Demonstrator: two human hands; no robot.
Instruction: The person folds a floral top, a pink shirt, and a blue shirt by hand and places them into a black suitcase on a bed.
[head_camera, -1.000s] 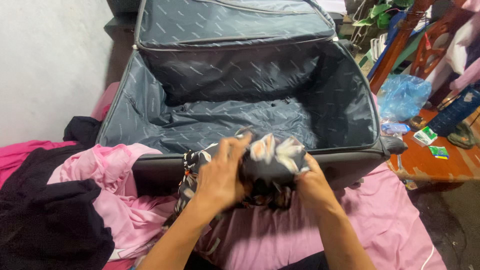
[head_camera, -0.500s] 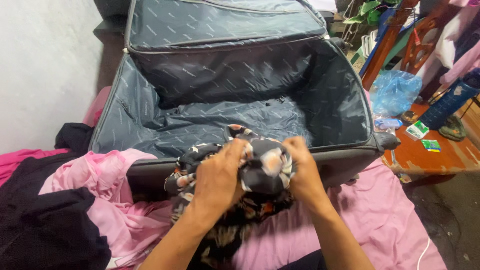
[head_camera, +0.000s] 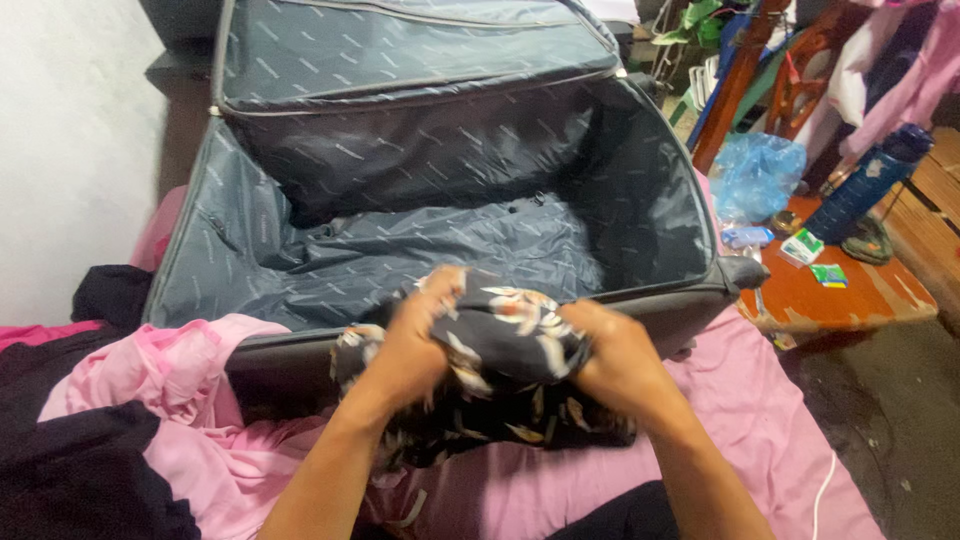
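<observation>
A black garment with a pale floral print (head_camera: 505, 345) is bunched between both my hands, just at the near rim of an open grey suitcase (head_camera: 440, 260). My left hand (head_camera: 415, 345) grips the garment's left side. On its right side, my right hand (head_camera: 615, 360) is closed over the cloth. The suitcase's lined inside shows nothing in it, and its lid (head_camera: 400, 45) stands raised at the back. The garment hangs over the pink bedsheet (head_camera: 740, 420) under the case.
A heap of pink cloth (head_camera: 190, 400) and black cloth (head_camera: 80, 470) lies at the left. At the right stands a wooden side table (head_camera: 840, 295) with a blue plastic bag (head_camera: 755, 175), a dark blue bottle (head_camera: 860, 185) and small packets. A white wall is at the left.
My hands have kept working the floral garment, folding it tighter and lowering it slightly toward the bedsheet. The view has shifted to the right and down.
</observation>
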